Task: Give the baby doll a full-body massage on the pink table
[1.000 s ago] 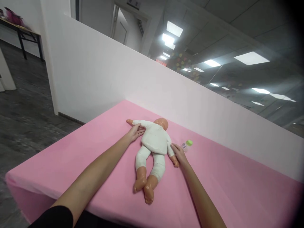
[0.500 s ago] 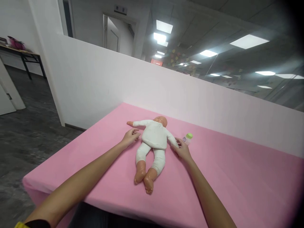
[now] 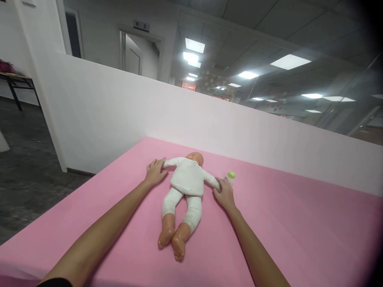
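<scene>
A baby doll point(image 3: 188, 177) in white clothes lies on its back on a pink-covered table point(image 3: 269, 235), head at the far side and bare feet towards me. Both its arms stretch outward. My left hand point(image 3: 154, 172) is closed over the end of the doll's arm on the left and hides the doll's hand. On the other side, my right hand point(image 3: 225, 195) has its fingers round the end of the doll's other arm. Just beyond my right fingers stands a small bottle point(image 3: 231, 175) with a green cap, partly hidden by them.
A low white partition point(image 3: 167, 111) runs along the table's back. The grey floor point(image 3: 26, 179) shows past the left edge. Farther off are a dark-legged table point(image 3: 13, 81) and a doorway point(image 3: 139, 56).
My left hand has moved from beside the doll's torso out to the end of its arm and closed there. My right fingers have closed round the other arm's end. The view has shifted slightly right.
</scene>
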Available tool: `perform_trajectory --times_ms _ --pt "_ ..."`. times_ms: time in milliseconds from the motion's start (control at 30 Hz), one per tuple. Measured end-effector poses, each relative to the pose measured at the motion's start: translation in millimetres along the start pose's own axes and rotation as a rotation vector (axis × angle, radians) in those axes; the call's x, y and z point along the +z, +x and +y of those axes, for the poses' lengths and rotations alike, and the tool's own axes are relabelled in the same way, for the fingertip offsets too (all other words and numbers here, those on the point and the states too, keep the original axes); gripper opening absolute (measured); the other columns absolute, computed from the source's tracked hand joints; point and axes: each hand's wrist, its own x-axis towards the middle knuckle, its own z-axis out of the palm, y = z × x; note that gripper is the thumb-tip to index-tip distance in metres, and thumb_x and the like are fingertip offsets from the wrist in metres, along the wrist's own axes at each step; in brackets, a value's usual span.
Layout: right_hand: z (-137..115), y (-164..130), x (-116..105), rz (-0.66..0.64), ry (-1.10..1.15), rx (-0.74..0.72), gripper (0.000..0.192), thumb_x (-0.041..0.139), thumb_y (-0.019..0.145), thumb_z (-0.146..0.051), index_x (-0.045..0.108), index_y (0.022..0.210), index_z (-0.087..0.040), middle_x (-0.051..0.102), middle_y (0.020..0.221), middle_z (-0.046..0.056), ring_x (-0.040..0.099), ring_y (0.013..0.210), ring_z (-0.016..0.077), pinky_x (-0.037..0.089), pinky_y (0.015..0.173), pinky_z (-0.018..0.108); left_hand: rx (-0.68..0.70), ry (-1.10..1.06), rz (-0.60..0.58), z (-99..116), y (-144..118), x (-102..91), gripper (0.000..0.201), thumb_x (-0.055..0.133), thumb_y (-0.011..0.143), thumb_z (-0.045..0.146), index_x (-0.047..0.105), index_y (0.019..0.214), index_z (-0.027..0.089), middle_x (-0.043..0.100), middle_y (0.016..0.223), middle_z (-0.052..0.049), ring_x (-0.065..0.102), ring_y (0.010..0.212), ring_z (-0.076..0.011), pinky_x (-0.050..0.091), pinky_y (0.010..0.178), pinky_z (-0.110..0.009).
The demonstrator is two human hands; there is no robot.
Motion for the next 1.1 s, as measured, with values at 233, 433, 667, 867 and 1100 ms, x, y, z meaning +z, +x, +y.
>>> perform_trajectory --times_ms 233,433,667,867,1100 --pt "-2 -1 1 0.038 -0.003 0.048 0.045 0.053 0.085 -0.035 0.065 0.127 -0.022 0.066 0.122 0.011 0.055 0.116 0.0333 0.043 0.098 0.051 -0.014 0.109 -0.011 4 0 -2.8 0.043 0.045 0.101 0.043 0.063 0.137 0.029 0.057 0.133 -0.015 0.048 0.127 -0.0363 0.036 0.104 -0.056" --pt "-6 1 3 0.068 -0.075 0.084 0.042 0.05 0.091 -0.037 0.066 0.128 -0.023 0.066 0.124 0.012 0.052 0.12 0.0363 0.04 0.101 0.057 -0.045 0.141 0.023 7 -10 -11.0 0.03 0.041 0.101 0.029 0.064 0.121 0.025 0.063 0.133 -0.015 0.05 0.128 -0.0368 0.029 0.11 -0.063" --pt "-46 -5 -20 0.089 0.192 -0.152 0.039 0.057 0.092 -0.033 0.066 0.129 -0.024 0.061 0.129 0.013 0.054 0.121 0.0318 0.045 0.104 0.048 -0.089 0.188 0.108 7 -36 -28.8 0.041 0.049 0.095 0.027 0.057 0.136 0.025 0.057 0.146 -0.017 0.045 0.136 -0.0396 0.022 0.114 -0.069" --pt "-109 -30 -50 -0.339 0.558 -0.325 0.02 0.061 0.098 -0.033 0.074 0.111 -0.026 0.071 0.109 0.007 0.062 0.09 0.0223 0.05 0.075 0.035 0.03 0.005 0.091 29 -73 -57.7 0.032 0.059 0.091 0.045 0.064 0.113 0.022 0.069 0.121 -0.012 0.06 0.116 -0.0342 0.044 0.1 -0.048" --pt "-151 -55 -59 -0.61 0.528 -0.542 0.018 0.065 0.099 -0.031 0.076 0.112 -0.029 0.07 0.1 0.004 0.058 0.106 0.0231 0.05 0.096 0.039 -0.046 -0.325 -0.392 66 -96 -65.2 0.047 0.077 0.075 0.058 0.074 0.11 0.026 0.07 0.077 -0.002 0.063 0.069 -0.0242 0.04 0.06 -0.032"
